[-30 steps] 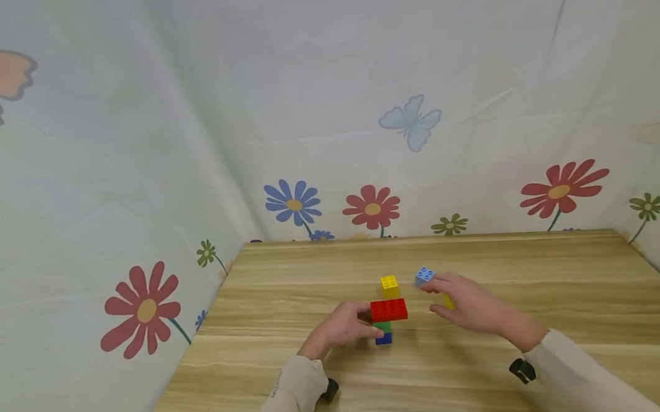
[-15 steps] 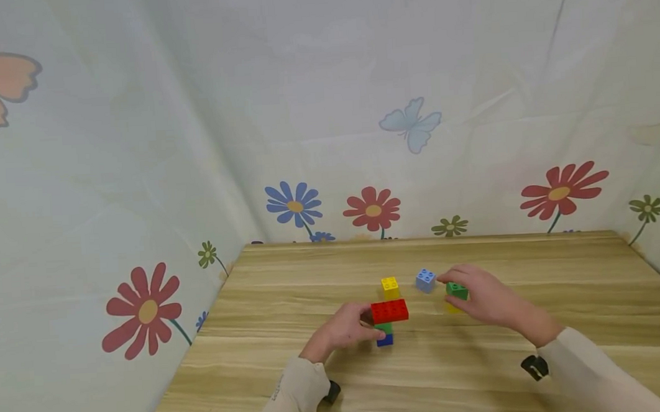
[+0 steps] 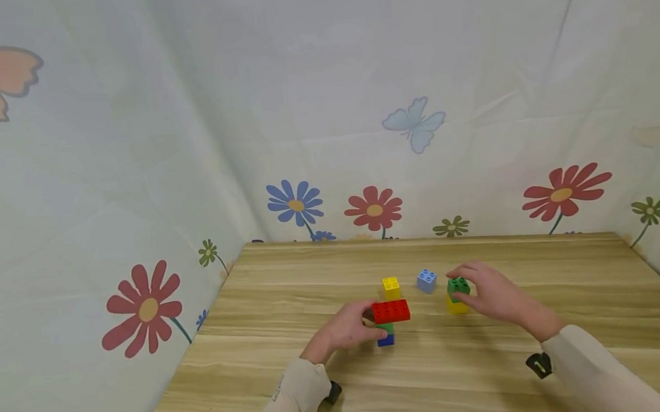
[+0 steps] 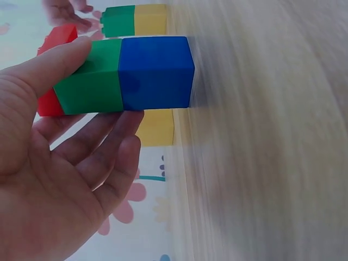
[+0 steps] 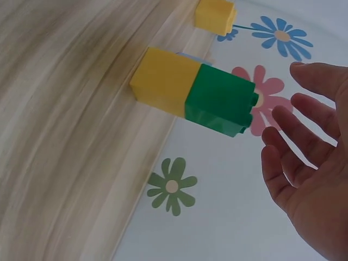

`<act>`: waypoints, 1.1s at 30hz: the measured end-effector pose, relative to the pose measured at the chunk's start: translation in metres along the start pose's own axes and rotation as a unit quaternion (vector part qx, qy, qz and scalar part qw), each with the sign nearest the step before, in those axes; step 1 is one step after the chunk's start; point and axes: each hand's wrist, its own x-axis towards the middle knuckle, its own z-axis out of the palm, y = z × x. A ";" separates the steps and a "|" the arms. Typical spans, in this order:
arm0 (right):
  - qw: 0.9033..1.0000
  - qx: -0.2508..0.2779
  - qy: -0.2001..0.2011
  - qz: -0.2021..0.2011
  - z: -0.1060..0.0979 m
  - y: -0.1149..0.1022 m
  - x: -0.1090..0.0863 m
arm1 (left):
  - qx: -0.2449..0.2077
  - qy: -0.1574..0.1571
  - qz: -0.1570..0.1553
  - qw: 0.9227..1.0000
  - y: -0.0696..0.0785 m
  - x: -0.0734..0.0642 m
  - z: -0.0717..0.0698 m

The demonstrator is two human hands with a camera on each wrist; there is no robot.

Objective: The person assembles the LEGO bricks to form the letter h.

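My left hand (image 3: 344,326) holds a small tower of building blocks between thumb and fingers. On top of it a long red block (image 3: 391,311) overhangs to the right, above a green block (image 4: 92,76) and a blue block (image 4: 157,73). My right hand (image 3: 497,297) is beside a second stack, a green block (image 5: 220,100) on a yellow block (image 5: 166,81), which stands on the table. In the right wrist view its thumb and fingers are spread, with a gap between them and the studs of the green block.
Behind the towers, a light blue block (image 3: 426,280) and a single yellow block (image 3: 391,288) stand apart on the wooden table (image 3: 289,276). A flower-printed cloth (image 3: 325,107) rises along the table's back and left edges.
My right hand has shifted right, from beside the light blue block to the green and yellow stack, and its fingers have come away from the green block. My left hand stays still.
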 end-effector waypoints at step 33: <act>0.984 0.133 -0.078 0.093 0.031 0.031 0.003 | 0.005 0.020 -0.005 1.000 0.013 0.001 -0.002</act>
